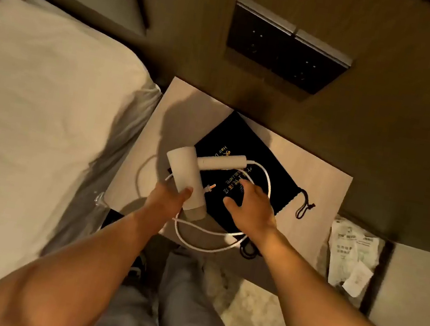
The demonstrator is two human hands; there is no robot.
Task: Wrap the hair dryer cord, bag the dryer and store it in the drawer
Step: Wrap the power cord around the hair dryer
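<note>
My left hand (169, 196) grips the barrel of a white hair dryer (182, 170) over the nightstand (316, 177). Its handle (224, 162) points right, across a flat black drawstring bag (243, 142) with gold lettering. The white cord (203, 242) leaves the handle's end, loops around the right side and sags past the nightstand's front edge. Its plug (209, 188) lies beside the barrel. My right hand (250, 207) hovers over the bag inside the cord loop, fingers spread, holding nothing. No drawer shows.
A bed with white bedding (34, 115) stands close on the left. A dark switch and socket panel (287, 49) is on the wall behind the nightstand. Packaged items (351, 257) lie to the right. The bag's drawstrings (305, 205) trail right.
</note>
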